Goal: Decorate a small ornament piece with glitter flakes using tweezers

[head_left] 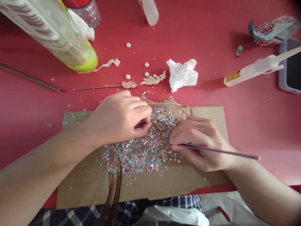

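Observation:
My left hand (124, 117) is closed, thumb and forefinger pinching a small gold-coloured wire ornament (157, 123). The ornament's thin prongs spread out just above a layer of shell-like, multicoloured chips (141, 157). From the right, my right hand (199, 141) grips a slim purple-brown rod (221, 152) like a pen. Its tip points left, close to the ornament and low over the chips; what kind of tip it has is too small to tell. Beneath both hands lies a flat piece of cardboard (164, 185).
Beyond the cardboard are a gold leaf piece (154, 79), a gold hairpin (101, 87), several pearl beads (128, 45) and a crumpled white tissue (182, 75). A large bottle (77, 47) stands left. A needle-tipped glue bottle (251, 70) and a plastic box (283, 73) are at right.

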The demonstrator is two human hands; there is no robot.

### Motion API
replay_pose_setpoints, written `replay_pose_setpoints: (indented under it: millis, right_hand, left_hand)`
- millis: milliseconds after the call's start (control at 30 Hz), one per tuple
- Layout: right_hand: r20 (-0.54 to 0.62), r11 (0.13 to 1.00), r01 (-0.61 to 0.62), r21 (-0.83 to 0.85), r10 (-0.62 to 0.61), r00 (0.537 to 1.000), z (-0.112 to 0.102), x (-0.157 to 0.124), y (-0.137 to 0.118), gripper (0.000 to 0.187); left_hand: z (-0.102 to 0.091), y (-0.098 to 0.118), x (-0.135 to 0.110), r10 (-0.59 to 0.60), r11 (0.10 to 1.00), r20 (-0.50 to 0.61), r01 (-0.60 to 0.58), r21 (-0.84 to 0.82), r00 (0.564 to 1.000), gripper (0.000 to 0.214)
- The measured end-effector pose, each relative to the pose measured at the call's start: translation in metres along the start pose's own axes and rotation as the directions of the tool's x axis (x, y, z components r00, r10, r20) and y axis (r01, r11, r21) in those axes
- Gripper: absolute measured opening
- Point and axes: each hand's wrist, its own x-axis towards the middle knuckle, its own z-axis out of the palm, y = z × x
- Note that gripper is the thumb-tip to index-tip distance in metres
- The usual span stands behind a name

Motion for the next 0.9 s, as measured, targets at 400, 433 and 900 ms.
replay_pose_setpoints:
  millis: [400, 433, 900]
  right_hand:
    - [0.028, 1.000, 0.019, 0.016, -0.020, 0.999, 0.0062, 0.0028, -0.0056, 0.008]
    - [0.026, 0.999, 0.010, 0.033, -0.010, 1.000, 0.0060, 0.0022, -0.0057, 0.007]
    - [0.042, 0.996, -0.025, 0.080, 0.022, 0.999, 0.0037, 0.0001, -0.0048, 0.010]
  left_hand:
    - [0.0016, 0.0016, 0.0004, -0.018, 1.000, 0.028, 0.018, 0.023, 0.999, 0.025]
    - [0.0008, 0.0018, 0.0010, -0.021, 1.000, 0.032, 0.020, 0.023, 0.999, 0.025]
    - [-0.0015, 0.0026, 0.0031, -0.056, 0.998, 0.077, 0.056, 0.003, 0.995, 0.025]
